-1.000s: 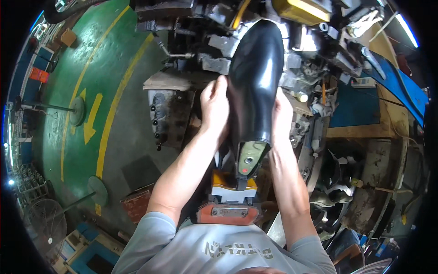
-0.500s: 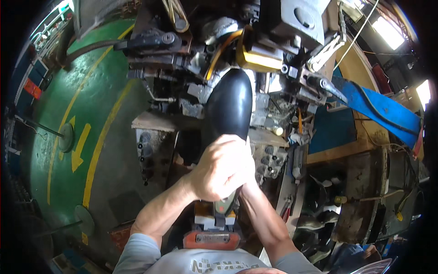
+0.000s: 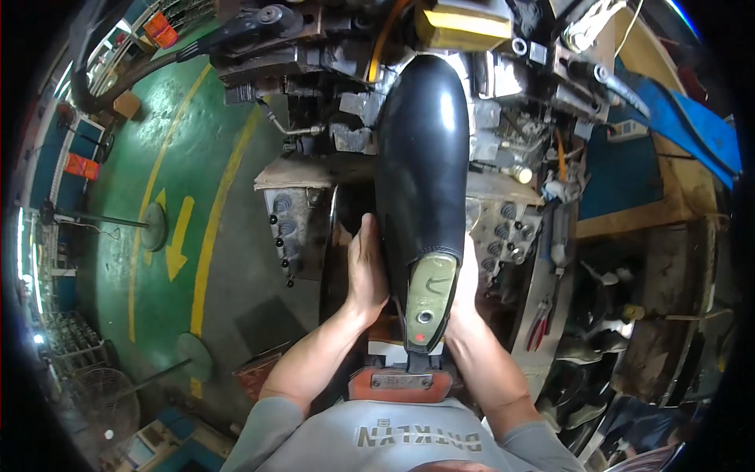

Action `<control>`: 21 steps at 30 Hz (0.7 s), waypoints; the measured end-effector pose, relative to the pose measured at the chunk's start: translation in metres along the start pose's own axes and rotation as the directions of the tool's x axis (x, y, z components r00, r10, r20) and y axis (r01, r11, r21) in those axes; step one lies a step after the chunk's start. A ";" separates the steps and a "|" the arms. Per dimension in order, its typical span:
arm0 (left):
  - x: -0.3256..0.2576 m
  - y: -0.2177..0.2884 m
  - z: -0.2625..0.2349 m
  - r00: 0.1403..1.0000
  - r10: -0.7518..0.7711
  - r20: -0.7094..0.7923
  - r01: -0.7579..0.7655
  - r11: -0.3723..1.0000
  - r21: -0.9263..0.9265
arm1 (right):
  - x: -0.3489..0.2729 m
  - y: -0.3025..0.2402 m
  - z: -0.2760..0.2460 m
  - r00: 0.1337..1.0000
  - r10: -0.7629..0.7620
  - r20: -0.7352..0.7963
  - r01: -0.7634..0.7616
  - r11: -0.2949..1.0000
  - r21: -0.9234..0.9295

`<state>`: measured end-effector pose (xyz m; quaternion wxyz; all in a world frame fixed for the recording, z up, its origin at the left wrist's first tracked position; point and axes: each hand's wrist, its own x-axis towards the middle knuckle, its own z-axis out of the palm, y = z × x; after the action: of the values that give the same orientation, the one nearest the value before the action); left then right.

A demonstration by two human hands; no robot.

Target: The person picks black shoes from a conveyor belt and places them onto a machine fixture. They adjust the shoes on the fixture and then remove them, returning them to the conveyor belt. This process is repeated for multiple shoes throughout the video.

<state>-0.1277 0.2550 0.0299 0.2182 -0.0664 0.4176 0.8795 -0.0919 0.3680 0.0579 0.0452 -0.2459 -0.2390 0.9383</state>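
Observation:
A glossy black shoe upper (image 3: 423, 165) sits on a last with a green plastic heel end (image 3: 429, 299), toe pointing away from me into the machine. My left hand (image 3: 366, 271) presses flat against the shoe's left side near the heel. On the other side my right hand (image 3: 465, 295) holds the shoe, mostly hidden behind it. The last rests over an orange and grey metal mount (image 3: 401, 377) just in front of my chest.
A large shoe-lasting machine (image 3: 440, 47) with clamps, hoses and a yellow block fills the top. Grey control panels with knobs (image 3: 287, 224) flank the shoe. A green floor with yellow arrows (image 3: 177, 228) lies left; dark shoes (image 3: 598, 346) and red-handled pliers (image 3: 539, 322) lie right.
Half a second ago my left hand covered the heel of the shoe. It has slid to the shoe's left side, exposing the green last end. The view has shifted slightly.

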 end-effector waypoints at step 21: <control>0.017 -0.033 -0.022 0.981 -0.041 0.187 0.091 0.958 -0.271 | 0.023 0.011 -0.034 0.952 -0.048 0.304 0.052 0.999 -0.005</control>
<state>-0.1299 0.2619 -0.0128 0.2728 -0.0307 0.2662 0.9240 -0.0957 0.3774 0.0166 0.0300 -0.0931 -0.2552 0.9619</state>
